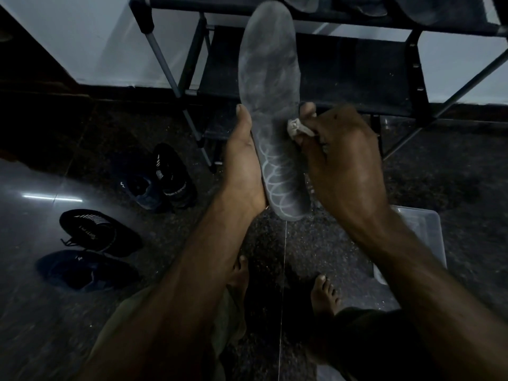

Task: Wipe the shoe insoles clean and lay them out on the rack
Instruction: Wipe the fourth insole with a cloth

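One long grey foam insole (270,105), supported at centre frame by the left hand (243,166), is being wiped with a small pale cloth (298,129) pinched in the right hand (343,158), while dark insoles (371,8) at one o'clock already lie on the black fabric-shelved rack (384,67), so the task appears partly done.

Home, likely an entryway or hall corner. Dim light. Dark polished stone floor (316,243); pale wall (96,37) with dark skirting. Metal-framed fabric shoe rack (357,70) against wall. Dark sneakers (165,180) scattered on floor; person's bare feet (324,295).
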A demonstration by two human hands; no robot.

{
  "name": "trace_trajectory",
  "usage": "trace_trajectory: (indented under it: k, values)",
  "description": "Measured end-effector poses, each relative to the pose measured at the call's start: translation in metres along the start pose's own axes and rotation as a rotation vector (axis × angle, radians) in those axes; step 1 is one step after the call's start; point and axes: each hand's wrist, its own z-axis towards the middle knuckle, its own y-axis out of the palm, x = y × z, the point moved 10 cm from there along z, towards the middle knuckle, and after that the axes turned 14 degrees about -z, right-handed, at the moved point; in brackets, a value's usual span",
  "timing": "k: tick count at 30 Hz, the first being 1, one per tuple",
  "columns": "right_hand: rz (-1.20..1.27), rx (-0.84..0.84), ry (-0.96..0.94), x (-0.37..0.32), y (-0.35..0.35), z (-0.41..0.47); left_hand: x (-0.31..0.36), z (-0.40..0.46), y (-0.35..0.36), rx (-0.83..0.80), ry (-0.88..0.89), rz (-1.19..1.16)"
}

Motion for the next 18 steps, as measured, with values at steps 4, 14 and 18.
trace_trajectory:
  k: [4,14,18]
  values:
    - [0.123,-0.076,-0.031,-0.019,0.011,-0.009,0.004,0.0,-0.01,0.057,0.001,0.013]
    - [0.007,0.033,0.013,0.002,-0.002,0.0,0.0,0.0,0.0,0.024,-0.013,0.015]
    - [0.109,-0.066,-0.073,-0.017,0.008,-0.007,0.003,0.0,-0.012,0.101,0.008,0.016]
